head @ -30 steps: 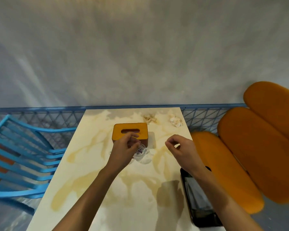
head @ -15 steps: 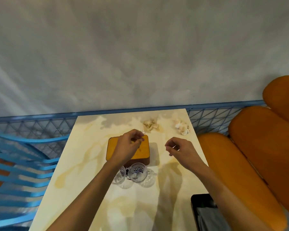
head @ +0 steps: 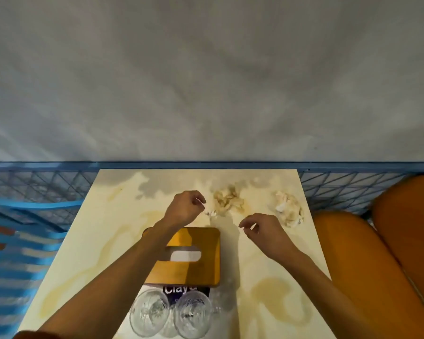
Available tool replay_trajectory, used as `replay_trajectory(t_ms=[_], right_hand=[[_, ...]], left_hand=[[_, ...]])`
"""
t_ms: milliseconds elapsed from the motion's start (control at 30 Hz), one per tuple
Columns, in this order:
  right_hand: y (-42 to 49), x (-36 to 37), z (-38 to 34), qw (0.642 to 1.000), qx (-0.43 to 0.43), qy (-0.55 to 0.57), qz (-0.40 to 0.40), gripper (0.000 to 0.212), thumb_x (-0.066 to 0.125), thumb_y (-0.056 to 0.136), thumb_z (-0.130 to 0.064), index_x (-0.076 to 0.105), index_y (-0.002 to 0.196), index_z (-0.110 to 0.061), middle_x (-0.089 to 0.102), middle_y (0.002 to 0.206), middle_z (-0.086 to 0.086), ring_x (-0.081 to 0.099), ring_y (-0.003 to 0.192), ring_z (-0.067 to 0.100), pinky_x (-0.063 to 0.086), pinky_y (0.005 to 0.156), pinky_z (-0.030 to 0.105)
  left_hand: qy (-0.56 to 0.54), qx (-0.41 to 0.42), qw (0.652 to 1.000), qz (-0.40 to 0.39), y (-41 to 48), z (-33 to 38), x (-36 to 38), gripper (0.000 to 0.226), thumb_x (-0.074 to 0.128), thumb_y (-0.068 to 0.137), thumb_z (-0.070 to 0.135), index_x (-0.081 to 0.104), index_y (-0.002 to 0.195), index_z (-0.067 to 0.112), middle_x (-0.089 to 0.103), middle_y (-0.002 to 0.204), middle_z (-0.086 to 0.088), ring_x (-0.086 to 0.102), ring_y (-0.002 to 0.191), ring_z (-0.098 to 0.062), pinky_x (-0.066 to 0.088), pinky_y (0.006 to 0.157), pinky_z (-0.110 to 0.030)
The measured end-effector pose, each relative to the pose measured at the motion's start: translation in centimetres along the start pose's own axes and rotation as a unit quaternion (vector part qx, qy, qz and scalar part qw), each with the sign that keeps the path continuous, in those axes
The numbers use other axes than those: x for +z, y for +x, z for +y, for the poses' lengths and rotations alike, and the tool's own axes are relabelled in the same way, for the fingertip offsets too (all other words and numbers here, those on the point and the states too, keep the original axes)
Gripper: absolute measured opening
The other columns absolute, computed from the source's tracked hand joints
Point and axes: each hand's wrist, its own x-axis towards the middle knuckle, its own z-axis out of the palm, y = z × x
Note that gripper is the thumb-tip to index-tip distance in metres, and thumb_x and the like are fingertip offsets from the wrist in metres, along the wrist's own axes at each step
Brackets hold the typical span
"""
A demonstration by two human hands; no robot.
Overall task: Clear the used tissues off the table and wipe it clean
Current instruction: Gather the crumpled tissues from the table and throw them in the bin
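Two crumpled, stained used tissues lie near the far edge of the cream table [head: 88,241]: one tissue [head: 228,199] at the middle, another tissue [head: 288,209] toward the right edge. My left hand [head: 185,207] hovers just left of the middle tissue, fingers loosely curled and holding nothing, with a tiny scrap [head: 209,212] by its fingertips. My right hand [head: 260,231] hangs between the two tissues, a little nearer to me, fingers loosely curled and empty. Yellowish stains spread over the tabletop.
An orange tissue box [head: 194,260] sits mid-table under my left forearm. Two clear glasses [head: 149,314] [head: 192,314] stand at the near edge over a dark card. A blue mesh fence [head: 340,184] runs behind the table, a blue chair [head: 17,241] stands left, and orange cushions [head: 377,253] are on the right.
The view has shifted forward over the table. Both hands have reached further, past the tissue box and toward the crumpled tissues. The left hand has moved off the glasses and the box.
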Motion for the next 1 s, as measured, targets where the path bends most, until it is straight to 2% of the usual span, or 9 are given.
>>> replay_trajectory(t_ms=[67,133,200,267,367,533,700,833,1000], right_hand=[[2.4,0.6,0.4,0.998,-0.017,-0.052,-0.026,0.027,0.056,0.091,-0.007,0.075,0.097,-0.026,0.066,0.098,-0.008,0.059,0.078,0.008,0.048,0.075,0.022],[4.8,1.4,0.4,0.993,-0.036,-0.097,-0.048,0.029,0.056,0.09,-0.009,0.072,0.107,-0.026,0.063,0.11,-0.004,0.059,0.088,0.012,0.05,0.081,0.029],[6.0,2.7,0.0,0.985,-0.057,-0.151,-0.053,0.037,0.059,0.089,-0.01,0.064,0.121,-0.027,0.05,0.13,-0.004,0.057,0.108,0.017,0.05,0.089,0.031],[7.3,4.4,0.3,0.974,-0.08,-0.208,-0.043,0.052,0.061,0.087,-0.008,0.052,0.134,-0.029,0.03,0.147,-0.002,0.044,0.127,0.022,0.048,0.096,0.033],[11.7,4.7,0.0,0.949,-0.134,-0.286,-0.017,0.063,0.061,0.087,-0.007,0.04,0.142,-0.029,0.019,0.156,0.002,0.03,0.137,0.027,0.042,0.104,0.035],[15.6,6.6,-0.3,0.906,-0.138,-0.397,-0.056,0.051,0.061,0.089,-0.01,0.046,0.137,-0.021,0.036,0.146,0.011,0.035,0.131,0.034,0.038,0.106,0.043],[16.5,7.1,0.6,0.891,-0.158,-0.424,-0.036,0.037,0.058,0.089,-0.008,0.057,0.125,-0.016,0.053,0.129,0.011,0.043,0.123,0.032,0.038,0.1,0.042],[16.1,6.5,0.6,0.905,-0.177,-0.388,0.001,0.028,0.051,0.095,-0.013,0.061,0.121,-0.017,0.058,0.124,0.008,0.046,0.118,0.027,0.038,0.098,0.039],[14.4,3.3,-0.2,0.939,-0.179,-0.281,0.084,0.026,0.047,0.1,-0.024,0.064,0.119,-0.021,0.061,0.119,0.0,0.051,0.11,0.02,0.041,0.092,0.033]], left_hand=[[0.082,-0.005,0.997,-0.017,2.4,-1.0,0.5,0.013,0.065,0.086,0.016,0.072,0.094,0.023,0.072,0.099,0.001,0.065,0.09,-0.018,0.055,0.082,-0.032],[0.128,-0.011,0.991,-0.028,4.4,-1.8,0.8,0.019,0.067,0.085,0.019,0.072,0.102,0.022,0.07,0.107,0.0,0.064,0.094,-0.019,0.055,0.087,-0.035],[0.17,-0.01,0.983,-0.064,5.1,-2.3,1.4,0.03,0.07,0.083,0.023,0.067,0.114,0.02,0.067,0.115,0.0,0.062,0.1,-0.02,0.054,0.088,-0.035],[0.217,0.001,0.971,-0.1,5.8,-2.7,3.0,0.041,0.071,0.082,0.031,0.062,0.121,0.02,0.063,0.119,-0.002,0.059,0.105,-0.021,0.053,0.088,-0.034],[0.256,0.018,0.962,-0.097,8.1,-2.3,4.1,0.045,0.068,0.083,0.04,0.06,0.122,0.019,0.062,0.117,-0.005,0.06,0.106,-0.025,0.051,0.086,-0.034],[0.33,0.028,0.938,-0.105,9.4,-2.4,4.9,0.032,0.066,0.087,0.036,0.063,0.113,0.016,0.065,0.111,-0.007,0.062,0.098,-0.026,0.052,0.083,-0.036],[0.33,0.034,0.94,-0.08,10.2,-3.6,5.0,0.027,0.065,0.09,0.034,0.063,0.111,0.018,0.066,0.109,-0.005,0.062,0.094,-0.023,0.053,0.083,-0.034],[0.289,0.011,0.955,-0.066,9.9,-4.3,4.4,0.025,0.066,0.088,0.032,0.064,0.109,0.018,0.064,0.107,-0.004,0.06,0.093,-0.023,0.05,0.078,-0.031],[0.159,-0.004,0.987,-0.014,9.0,-4.5,2.8,0.022,0.071,0.086,0.035,0.065,0.098,0.017,0.067,0.103,-0.004,0.061,0.087,-0.021,0.048,0.07,-0.028]])
